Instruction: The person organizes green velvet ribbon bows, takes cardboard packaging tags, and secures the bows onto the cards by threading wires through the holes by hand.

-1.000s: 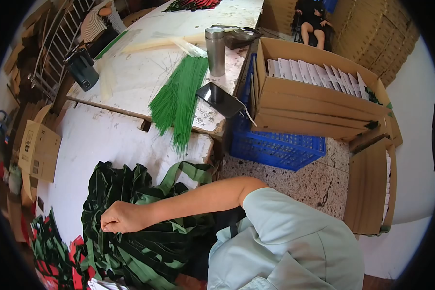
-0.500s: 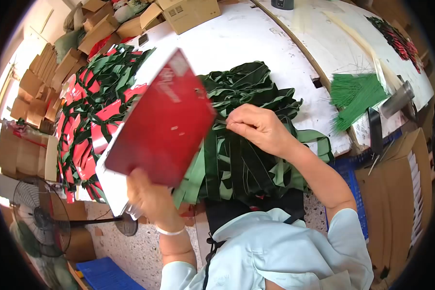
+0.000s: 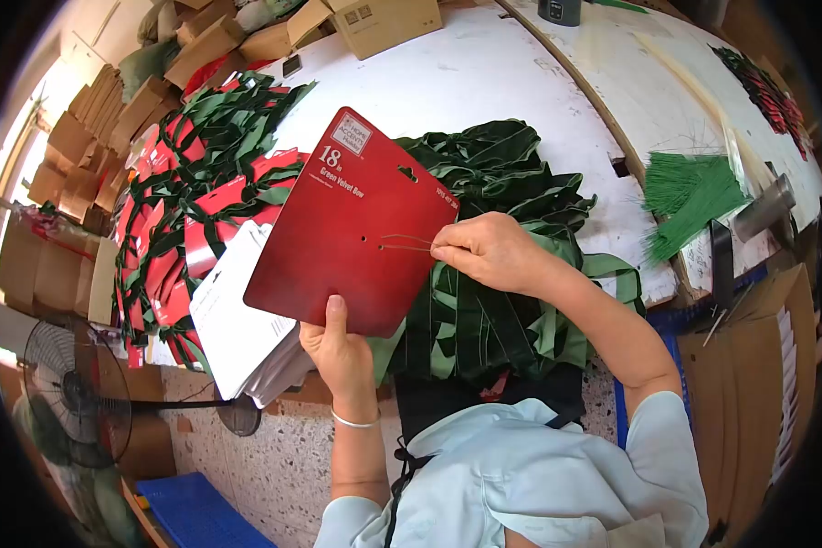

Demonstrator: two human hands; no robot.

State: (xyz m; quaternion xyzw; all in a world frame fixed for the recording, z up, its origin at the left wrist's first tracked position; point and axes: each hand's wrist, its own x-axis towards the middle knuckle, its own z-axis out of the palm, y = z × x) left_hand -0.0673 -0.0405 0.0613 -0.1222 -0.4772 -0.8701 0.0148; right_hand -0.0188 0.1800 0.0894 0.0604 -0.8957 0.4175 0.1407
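Observation:
My left hand (image 3: 338,356) grips a red cardboard display card (image 3: 324,228) by its lower edge, thumb on the printed front. The card is tilted, reads "18 in Green Velvet Bow", and has a hanger slot and two small holes. My right hand (image 3: 489,251) pinches a thin wire (image 3: 406,237) bent into two strands. These strands reach across the card's face toward the holes; I cannot tell whether they pass through. Behind the card and under my right hand lies a heap of dark green velvet bows (image 3: 493,173). Below the card sits a stack of white-backed cards (image 3: 233,306).
Red cards with green bows (image 3: 187,192) are piled on the left. Green wire ties (image 3: 694,201), a metal cylinder (image 3: 765,208) and a dark upright piece (image 3: 721,265) are at the right. A carton (image 3: 384,26) stands at the back, a fan (image 3: 73,393) at lower left.
The red card has moved slightly right and turned its printed face more toward me. My right hand has shifted right and slightly down, and the wire strands now show against the card.

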